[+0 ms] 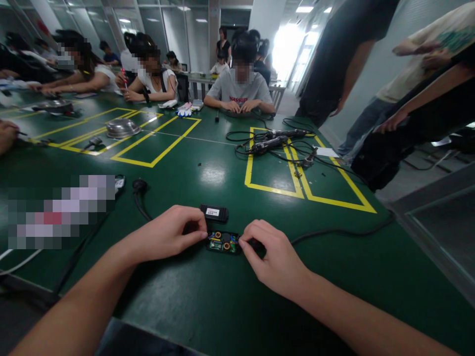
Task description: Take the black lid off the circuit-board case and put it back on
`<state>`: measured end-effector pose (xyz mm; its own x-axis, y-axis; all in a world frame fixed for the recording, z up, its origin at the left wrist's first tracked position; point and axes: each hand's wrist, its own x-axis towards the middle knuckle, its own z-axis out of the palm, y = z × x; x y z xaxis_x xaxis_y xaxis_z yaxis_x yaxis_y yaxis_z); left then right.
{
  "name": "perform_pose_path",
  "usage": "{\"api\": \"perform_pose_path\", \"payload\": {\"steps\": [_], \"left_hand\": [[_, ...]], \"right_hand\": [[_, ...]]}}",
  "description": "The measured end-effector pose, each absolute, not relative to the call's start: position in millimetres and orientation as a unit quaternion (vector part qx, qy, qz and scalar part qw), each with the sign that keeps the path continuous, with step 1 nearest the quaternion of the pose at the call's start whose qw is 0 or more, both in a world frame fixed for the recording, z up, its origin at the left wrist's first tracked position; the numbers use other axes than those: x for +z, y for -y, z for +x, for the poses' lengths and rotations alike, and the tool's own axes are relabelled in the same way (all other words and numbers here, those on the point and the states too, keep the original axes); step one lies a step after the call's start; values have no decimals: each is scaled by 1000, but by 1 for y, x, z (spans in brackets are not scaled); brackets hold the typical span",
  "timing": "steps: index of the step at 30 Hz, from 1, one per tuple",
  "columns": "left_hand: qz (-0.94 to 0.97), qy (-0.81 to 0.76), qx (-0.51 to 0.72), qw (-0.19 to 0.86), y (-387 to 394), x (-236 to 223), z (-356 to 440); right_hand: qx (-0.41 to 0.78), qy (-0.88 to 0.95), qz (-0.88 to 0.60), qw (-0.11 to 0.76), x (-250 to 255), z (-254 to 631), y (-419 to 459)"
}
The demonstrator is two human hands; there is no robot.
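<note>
An opened black power adapter (223, 242) lies on the green table (208, 173), its circuit board with copper coils showing. My left hand (171, 233) pinches its left end with curled fingers. My right hand (272, 257) grips its right end, where a black cable (334, 231) leaves toward the right. The adapter's black lid (214, 213), with a white label, lies just behind, apart from both hands.
Yellow tape rectangles (308, 188) mark the table. Black tools and tangled cables (278, 141) lie at the far middle, a metal bowl (121, 127) at far left. A black plug and cord (140, 190) lie left of my hands. People sit opposite; others stand at right.
</note>
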<state>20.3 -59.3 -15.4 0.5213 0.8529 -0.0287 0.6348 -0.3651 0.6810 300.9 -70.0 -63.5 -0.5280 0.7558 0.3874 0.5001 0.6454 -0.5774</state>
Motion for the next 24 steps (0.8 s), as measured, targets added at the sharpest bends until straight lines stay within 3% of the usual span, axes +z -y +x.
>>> {"api": "perform_pose_path", "payload": {"steps": [6,15,24], "left_hand": [[823,-448,175,302,58,-18,18],[828,-474,258,149,52,-31,23],[813,-502,240,172,48,-36,23]], "right_hand": [[176,863,-375,290,-63,300,69],[153,870,-362,299,-63,300,69],[173,847,-388,319,-65,299,69]]}}
